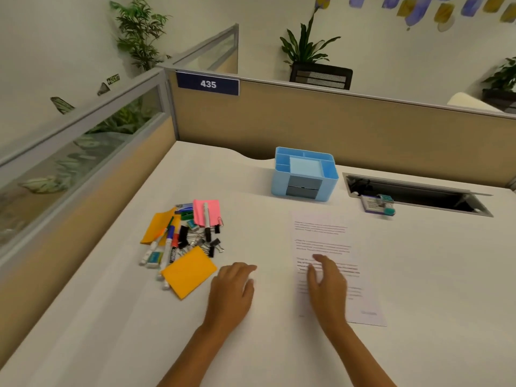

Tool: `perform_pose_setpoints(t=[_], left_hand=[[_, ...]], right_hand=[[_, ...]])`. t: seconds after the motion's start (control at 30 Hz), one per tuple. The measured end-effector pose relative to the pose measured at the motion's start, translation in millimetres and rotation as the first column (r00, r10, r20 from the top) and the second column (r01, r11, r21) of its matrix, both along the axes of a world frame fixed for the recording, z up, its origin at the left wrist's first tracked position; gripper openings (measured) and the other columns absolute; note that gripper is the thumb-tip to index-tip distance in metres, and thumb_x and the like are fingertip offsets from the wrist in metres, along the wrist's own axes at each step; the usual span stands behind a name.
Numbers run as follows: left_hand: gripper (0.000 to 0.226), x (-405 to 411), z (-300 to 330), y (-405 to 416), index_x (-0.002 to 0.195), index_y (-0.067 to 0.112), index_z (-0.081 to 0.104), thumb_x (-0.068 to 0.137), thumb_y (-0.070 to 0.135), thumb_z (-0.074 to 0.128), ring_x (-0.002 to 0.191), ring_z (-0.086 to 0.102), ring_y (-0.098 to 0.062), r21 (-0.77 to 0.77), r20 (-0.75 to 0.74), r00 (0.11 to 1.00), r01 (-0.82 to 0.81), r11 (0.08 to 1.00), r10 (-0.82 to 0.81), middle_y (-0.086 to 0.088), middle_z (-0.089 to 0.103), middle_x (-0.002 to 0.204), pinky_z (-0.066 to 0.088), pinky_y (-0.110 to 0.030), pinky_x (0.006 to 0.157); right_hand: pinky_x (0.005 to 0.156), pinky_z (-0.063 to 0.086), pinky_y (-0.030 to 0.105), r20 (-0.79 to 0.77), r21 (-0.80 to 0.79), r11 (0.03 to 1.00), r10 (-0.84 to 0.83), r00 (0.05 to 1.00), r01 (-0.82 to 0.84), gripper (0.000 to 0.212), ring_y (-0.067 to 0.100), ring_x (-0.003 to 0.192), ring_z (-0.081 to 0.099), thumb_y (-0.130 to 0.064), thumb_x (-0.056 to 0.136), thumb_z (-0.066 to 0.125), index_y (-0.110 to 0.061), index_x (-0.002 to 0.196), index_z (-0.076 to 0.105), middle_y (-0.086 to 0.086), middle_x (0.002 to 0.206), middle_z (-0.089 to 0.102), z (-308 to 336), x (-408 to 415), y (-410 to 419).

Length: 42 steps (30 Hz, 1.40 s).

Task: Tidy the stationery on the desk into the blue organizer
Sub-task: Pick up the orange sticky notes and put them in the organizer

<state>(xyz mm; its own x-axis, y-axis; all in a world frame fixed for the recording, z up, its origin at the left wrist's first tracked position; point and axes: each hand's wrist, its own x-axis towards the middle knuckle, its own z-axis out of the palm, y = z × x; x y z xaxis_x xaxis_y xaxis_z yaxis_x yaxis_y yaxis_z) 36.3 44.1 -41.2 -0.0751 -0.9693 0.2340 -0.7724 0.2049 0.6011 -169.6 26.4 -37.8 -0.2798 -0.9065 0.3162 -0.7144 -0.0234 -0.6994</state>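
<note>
Nearest the front edge of the white worktop (pixel 418 275), two bare forearms reach in. The left hand (pixel 233 289) lies palm down on the bare surface with its grip loose, fingers relaxed and holding nothing, just beside an orange sticky pad (pixel 189 271). The right hand (pixel 328 284) hovers or rests over the lower part of a printed sheet of paper (pixel 329 241), its grip wide, fingers spread and empty; whether it touches the sheet cannot be told. Toward the left edge lies the pile of stationery: the orange pad at the near side, white markers (pixel 167 248) with coloured caps fanned beside a small eraser (pixel 154 258), a cluster of black binder clips (pixel 205 243), a second orange pad (pixel 157 226) on the left, and a pink sticky pad (pixel 207 213) at the far side with a black-capped pen (pixel 207 222) lying across it. Further back, near the middle of the far edge, stands the blue organizer (pixel 305 174), upright, with a pale blue pad in its top compartment and grey drawers in front, well apart from the pile. To its right, by the far right corner, a badge (pixel 377 205) lies at the lip of an open cable slot (pixel 418 194). A tan partition (pixel 307 118) bearing a sign (pixel 208 84) reading 435 closes the far edge.
</note>
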Motion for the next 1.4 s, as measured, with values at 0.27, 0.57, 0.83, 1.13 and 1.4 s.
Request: perform_pose_setpoints(t=[0.27, 0.57, 0.83, 1.13, 1.4], left_hand=[[0.064, 110.5, 12.2, -14.1, 0.121, 0.019, 0.059, 0.066, 0.043, 0.079, 0.097, 0.055, -0.033, 0.051, 0.479, 0.846, -0.293, 0.955, 0.234, -0.008, 0.061, 0.112, 0.037, -0.041, 0.07], [0.062, 122.4, 9.5, -24.2, 0.118, 0.022, 0.062, 0.063, 0.042, 0.082, 0.087, 0.058, -0.025, 0.013, 0.467, 0.872, -0.175, 0.985, 0.148, -0.001, 0.066, 0.094, 0.038, -0.039, 0.065], [0.019, 128.6, 13.9, -37.6, 0.102, 0.014, 0.064, 0.093, 0.026, 0.054, 0.085, 0.053, -0.01, 0.087, -0.171, 0.985, 0.01, 0.996, 0.005, 0.0, 0.061, 0.099, 0.038, -0.023, 0.067], [0.02, 126.6, 23.3, -41.1, 0.105, 0.024, 0.063, 0.089, 0.035, 0.058, 0.107, 0.047, -0.014, 0.106, -0.216, 0.975, 0.082, 0.991, -0.057, 0.006, 0.057, 0.113, 0.042, -0.036, 0.088], [0.028, 139.0, 27.9, -44.3, 0.114, 0.032, 0.052, 0.088, 0.03, 0.062, 0.092, 0.057, -0.013, 0.397, -0.475, 0.877, 0.28, 0.874, -0.065, 0.005, 0.059, 0.099, 0.049, -0.028, 0.076]], right_hand=[[0.097, 0.039, 0.032, 0.081, 0.086, 0.976, 0.193, 0.978, -0.2, 0.027, 0.021, 0.112, 0.055, -0.007, 0.085, 0.061, -0.012, 0.112, 0.062, 0.001, 0.116, 0.063, -24.4, 150.3, 20.6], [0.096, 0.041, 0.036, 0.064, 0.142, 0.986, 0.082, 0.995, -0.09, 0.025, 0.019, 0.11, 0.054, -0.011, 0.087, 0.061, -0.014, 0.112, 0.061, 0.0, 0.115, 0.062, -34.0, 164.7, 21.0], [0.079, 0.049, 0.012, 0.501, 0.234, 0.943, 0.092, 0.861, -0.237, 0.029, 0.004, 0.099, 0.062, -0.03, 0.086, 0.065, -0.026, 0.114, 0.06, -0.011, 0.106, 0.066, -8.7, 169.5, 8.9], [0.069, 0.056, 0.029, 0.758, 0.194, 0.896, 0.121, 0.641, -0.399, 0.036, 0.019, 0.083, 0.066, -0.013, 0.076, 0.075, -0.024, 0.107, 0.062, 0.005, 0.086, 0.069, 7.2, 168.5, 2.0], [0.066, 0.053, 0.024, 0.799, 0.193, 0.879, 0.117, 0.589, -0.436, 0.055, 0.015, 0.083, 0.069, -0.022, 0.068, 0.079, -0.034, 0.116, 0.054, 0.001, 0.087, 0.073, 19.5, 161.0, -2.8]])
